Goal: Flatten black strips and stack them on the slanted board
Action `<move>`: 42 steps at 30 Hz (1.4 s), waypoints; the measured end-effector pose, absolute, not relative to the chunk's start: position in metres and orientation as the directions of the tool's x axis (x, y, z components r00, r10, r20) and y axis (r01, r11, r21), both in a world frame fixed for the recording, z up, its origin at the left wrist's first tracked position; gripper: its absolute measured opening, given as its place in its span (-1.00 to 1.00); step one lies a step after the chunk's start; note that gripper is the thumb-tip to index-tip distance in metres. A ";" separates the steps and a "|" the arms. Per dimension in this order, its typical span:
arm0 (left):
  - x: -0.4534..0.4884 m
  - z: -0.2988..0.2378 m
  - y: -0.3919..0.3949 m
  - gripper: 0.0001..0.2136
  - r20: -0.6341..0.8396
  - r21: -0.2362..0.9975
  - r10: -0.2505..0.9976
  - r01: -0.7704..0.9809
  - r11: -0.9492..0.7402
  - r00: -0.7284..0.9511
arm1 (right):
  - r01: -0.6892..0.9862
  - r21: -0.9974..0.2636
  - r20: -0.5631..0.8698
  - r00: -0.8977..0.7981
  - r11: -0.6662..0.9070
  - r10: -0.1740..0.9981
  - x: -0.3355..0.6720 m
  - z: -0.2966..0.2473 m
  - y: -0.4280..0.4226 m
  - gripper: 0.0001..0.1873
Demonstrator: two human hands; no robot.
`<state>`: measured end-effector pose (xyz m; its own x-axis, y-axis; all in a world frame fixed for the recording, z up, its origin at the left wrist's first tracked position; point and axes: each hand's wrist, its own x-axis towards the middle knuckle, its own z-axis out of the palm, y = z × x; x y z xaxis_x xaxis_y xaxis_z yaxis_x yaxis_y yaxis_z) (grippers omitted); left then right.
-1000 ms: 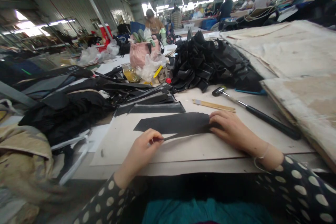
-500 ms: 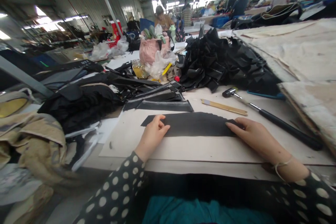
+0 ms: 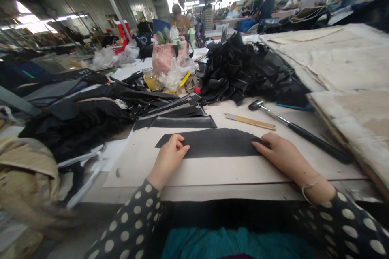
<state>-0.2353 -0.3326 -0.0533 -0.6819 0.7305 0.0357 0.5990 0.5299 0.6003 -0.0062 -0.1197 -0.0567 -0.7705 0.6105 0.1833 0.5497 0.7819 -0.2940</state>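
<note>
At the near side of the surface [image 3: 219, 192], a black strip [image 3: 219, 143] lies flat on a pale sheet [image 3: 206, 172]. The left hand [image 3: 170, 158] rests on its left end, fingers curled; the right hand [image 3: 281, 153] has its thumb over the right end, fingers at the far side. Whether either pinches it, I cannot tell. Just past it lies a stick [image 3: 251, 122], with a hammer [image 3: 316, 139] to the right. Farther left are other strips [image 3: 184, 121], then a jar [image 3: 152, 79] and pink bag [image 3: 165, 57], left of black scraps [image 3: 237, 73].
</note>
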 end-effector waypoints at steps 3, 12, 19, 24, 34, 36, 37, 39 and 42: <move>-0.238 -0.054 -0.331 -0.80 0.016 0.572 0.731 0.605 0.553 -0.683 | 0.533 -0.290 0.195 -0.780 0.795 0.595 -0.005 -0.057 -0.119 -0.69; -0.243 -0.055 -0.330 -0.72 -0.026 0.563 0.742 0.603 0.564 -0.670 | 0.547 -0.311 0.128 -0.786 0.777 0.605 -0.004 -0.052 -0.115 -0.68; -0.247 -0.052 -0.328 -0.69 -0.075 0.495 0.749 0.628 0.601 -0.658 | 0.576 -0.320 0.147 -0.754 0.752 0.640 0.001 -0.058 -0.104 -0.71; -0.253 -0.049 -0.326 -0.73 -0.092 0.441 0.782 0.679 0.587 -0.617 | 0.565 -0.347 0.115 -0.767 0.749 0.631 0.002 -0.057 -0.101 -0.69; -0.252 -0.046 -0.320 -0.83 0.006 0.403 0.821 0.753 0.520 -0.570 | 0.506 -0.411 0.106 -0.799 0.758 0.592 -0.002 -0.062 -0.092 -0.72; -0.249 -0.046 -0.322 -0.82 0.034 0.412 0.813 0.749 0.518 -0.581 | 0.507 -0.424 0.106 -0.795 0.751 0.597 -0.002 -0.062 -0.092 -0.73; -0.248 -0.046 -0.323 -0.81 0.050 0.417 0.807 0.747 0.518 -0.588 | 0.509 -0.427 0.108 -0.792 0.747 0.601 -0.003 -0.061 -0.093 -0.74; -0.245 -0.046 -0.325 -0.82 0.093 0.421 0.804 0.755 0.503 -0.587 | 0.519 -0.432 0.109 -0.782 0.738 0.613 -0.003 -0.058 -0.096 -0.76; -0.243 -0.048 -0.326 -0.86 0.136 0.418 0.809 0.773 0.477 -0.572 | 0.532 -0.454 0.096 -0.768 0.714 0.633 -0.004 -0.054 -0.103 -0.78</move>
<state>-0.2435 -0.3260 -0.0484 -0.5721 0.8089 0.1357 0.7733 0.4768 0.4179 -0.0038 -0.1034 -0.0542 -0.7678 0.6335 0.0964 0.5324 0.7144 -0.4541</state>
